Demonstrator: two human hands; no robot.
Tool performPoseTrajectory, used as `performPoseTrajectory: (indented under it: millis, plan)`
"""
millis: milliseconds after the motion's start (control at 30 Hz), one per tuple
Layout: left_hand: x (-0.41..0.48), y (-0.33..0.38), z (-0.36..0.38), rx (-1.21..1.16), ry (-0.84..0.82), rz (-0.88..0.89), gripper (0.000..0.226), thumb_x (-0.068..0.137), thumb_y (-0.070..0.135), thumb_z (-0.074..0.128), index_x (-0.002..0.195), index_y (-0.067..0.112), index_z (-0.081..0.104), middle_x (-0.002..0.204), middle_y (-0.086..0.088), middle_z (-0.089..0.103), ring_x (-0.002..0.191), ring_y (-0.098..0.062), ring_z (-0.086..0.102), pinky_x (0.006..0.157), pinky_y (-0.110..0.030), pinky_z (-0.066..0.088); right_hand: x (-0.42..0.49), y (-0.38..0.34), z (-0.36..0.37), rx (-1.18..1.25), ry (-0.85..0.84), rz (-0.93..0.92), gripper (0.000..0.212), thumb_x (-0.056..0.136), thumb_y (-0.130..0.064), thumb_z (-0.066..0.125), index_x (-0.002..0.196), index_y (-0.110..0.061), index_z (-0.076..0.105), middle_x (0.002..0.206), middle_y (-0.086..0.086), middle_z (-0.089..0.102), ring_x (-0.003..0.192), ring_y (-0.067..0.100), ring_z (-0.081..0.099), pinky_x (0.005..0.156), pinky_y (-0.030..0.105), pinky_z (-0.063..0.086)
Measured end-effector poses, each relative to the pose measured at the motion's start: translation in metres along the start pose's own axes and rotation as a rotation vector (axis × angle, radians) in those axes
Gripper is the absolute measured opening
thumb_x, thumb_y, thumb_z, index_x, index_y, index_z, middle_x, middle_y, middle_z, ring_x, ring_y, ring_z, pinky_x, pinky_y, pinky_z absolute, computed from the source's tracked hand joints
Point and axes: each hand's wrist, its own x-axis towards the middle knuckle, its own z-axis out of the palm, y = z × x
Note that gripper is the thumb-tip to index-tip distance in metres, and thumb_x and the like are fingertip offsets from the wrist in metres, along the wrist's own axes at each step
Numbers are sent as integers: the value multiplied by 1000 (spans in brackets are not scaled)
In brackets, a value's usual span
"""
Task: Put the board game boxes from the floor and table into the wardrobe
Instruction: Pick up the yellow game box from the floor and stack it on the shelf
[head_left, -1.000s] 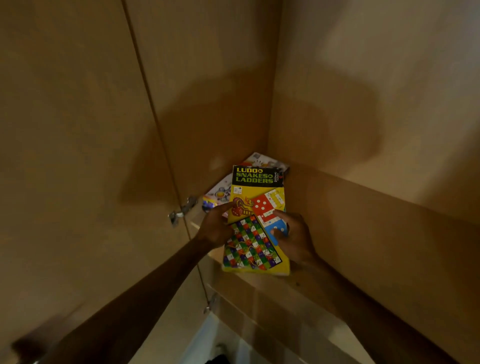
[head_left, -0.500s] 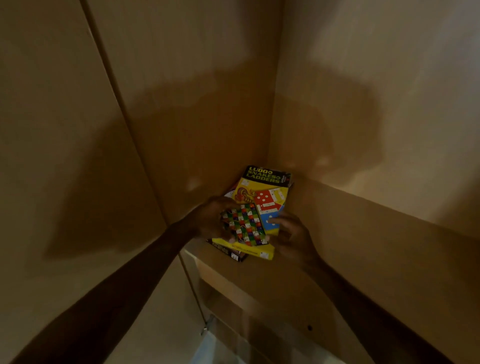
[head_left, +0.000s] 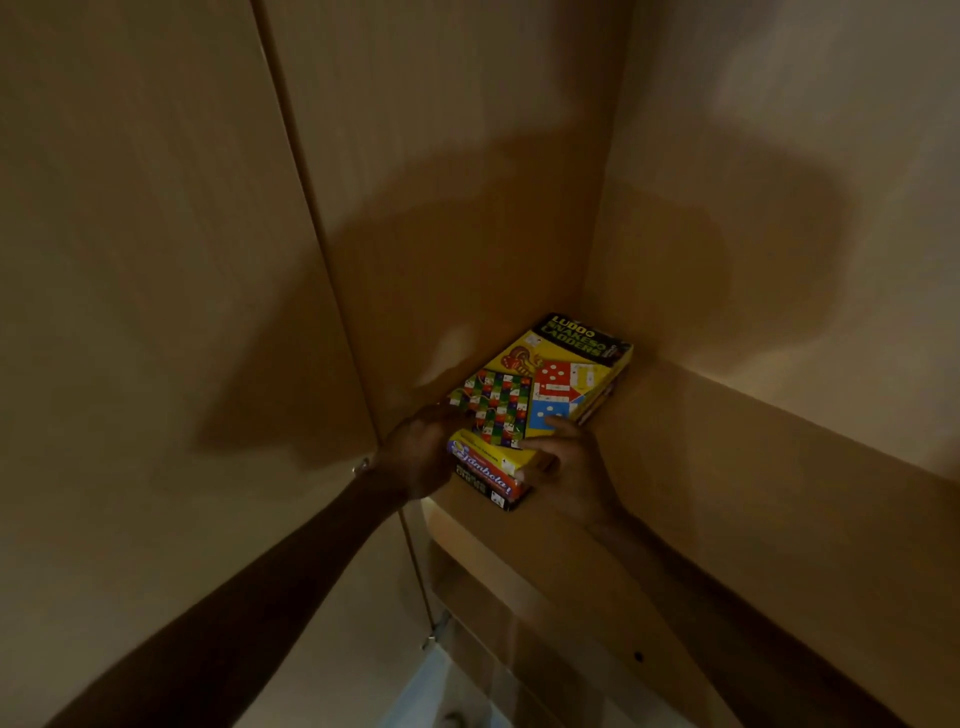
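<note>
A yellow Ludo and Snakes & Ladders box (head_left: 545, 379) lies flat on top of a small stack in the back left corner of the wardrobe shelf (head_left: 675, 493). Under it a red and blue box (head_left: 483, 475) with lettering shows its near end, and a dark box (head_left: 478, 488) lies lowest. My left hand (head_left: 421, 452) holds the stack's near left corner. My right hand (head_left: 566, 462) grips the near right corner, thumb resting on the yellow box's top. Both forearms reach in from below.
The open wardrobe door (head_left: 156, 312) stands at the left with a hinge (head_left: 361, 465) by my left wrist. Bare shelf stretches to the right of the stack. A lower shelf edge (head_left: 493, 587) and pale floor (head_left: 441, 696) show beneath.
The yellow box has gone from held above the shelf edge to lying on the stack deep in the corner. Both hands moved inward with it; the camera came closer.
</note>
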Motion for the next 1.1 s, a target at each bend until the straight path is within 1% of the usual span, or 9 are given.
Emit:
performPoseTrajectory:
  millis: [167, 300, 433, 533, 600, 700, 833, 967, 1100]
  plan:
    - [-9, 0, 8, -63, -4, -84, 57, 86, 7, 60, 141, 17, 47, 148, -7, 45, 139, -24, 37, 112, -33, 36, -5, -5, 1, 5, -24, 14, 41, 79, -22, 76, 119, -17, 67, 147, 11, 39, 139, 25, 28, 107, 32, 33]
    - [-33, 7, 18, -208, 89, -166, 46, 87, 16, 63, 133, 16, 56, 135, -5, 57, 128, -22, 50, 104, -31, 40, -24, -12, 1, 66, -2, -43, 37, 83, -12, 72, 119, -10, 66, 139, 10, 43, 134, 19, 37, 104, 32, 44]
    - [-74, 21, 42, -544, 133, -437, 41, 89, 17, 64, 129, 20, 59, 130, 3, 60, 118, -16, 57, 92, -24, 45, -63, -26, 0, 168, 103, -82, 27, 80, -8, 69, 107, -9, 69, 120, -4, 51, 110, -5, 45, 90, 6, 41]
    - [-120, 37, 64, -651, 180, -540, 34, 89, 14, 65, 122, 21, 63, 125, 3, 62, 112, -16, 60, 82, -18, 44, -97, -30, 8, 269, 74, 0, 31, 79, -22, 66, 109, -16, 68, 117, -4, 58, 110, 7, 55, 89, 24, 49]
    - [-156, 50, 73, -652, 217, -596, 33, 89, 15, 65, 121, 20, 64, 124, 5, 63, 109, -14, 61, 82, -21, 48, -123, -32, 19, 338, 23, 82, 31, 79, -19, 67, 110, -18, 67, 114, -4, 61, 106, 9, 59, 86, 28, 53]
    - [-223, 70, 86, -718, 262, -734, 33, 90, 13, 63, 122, 19, 64, 121, 8, 63, 107, -11, 61, 82, -22, 50, -171, -40, 37, 378, -139, 152, 31, 83, -16, 68, 114, -20, 66, 114, -7, 65, 103, 0, 60, 82, 17, 51]
    - [-314, 90, 98, -747, 358, -912, 31, 90, 14, 63, 120, 20, 64, 117, 10, 65, 104, -5, 61, 76, -15, 47, -228, -52, 65, 291, -413, 141, 32, 85, -25, 65, 117, -29, 64, 111, -13, 65, 100, 0, 60, 80, 20, 51]
    - [-414, 110, 102, -778, 510, -1116, 26, 90, 13, 63, 114, 22, 66, 113, 10, 68, 101, -2, 63, 85, -29, 54, -278, -85, 109, 253, -655, 54, 38, 86, -25, 64, 124, -24, 61, 117, -9, 64, 103, 5, 61, 85, 29, 54]
    - [-522, 133, 100, -773, 725, -1327, 26, 89, 10, 63, 110, 25, 66, 111, 14, 68, 100, -2, 63, 89, -36, 54, -333, -141, 155, 236, -878, -72, 37, 85, -24, 64, 122, -24, 62, 110, -11, 65, 95, 0, 61, 83, 24, 52]
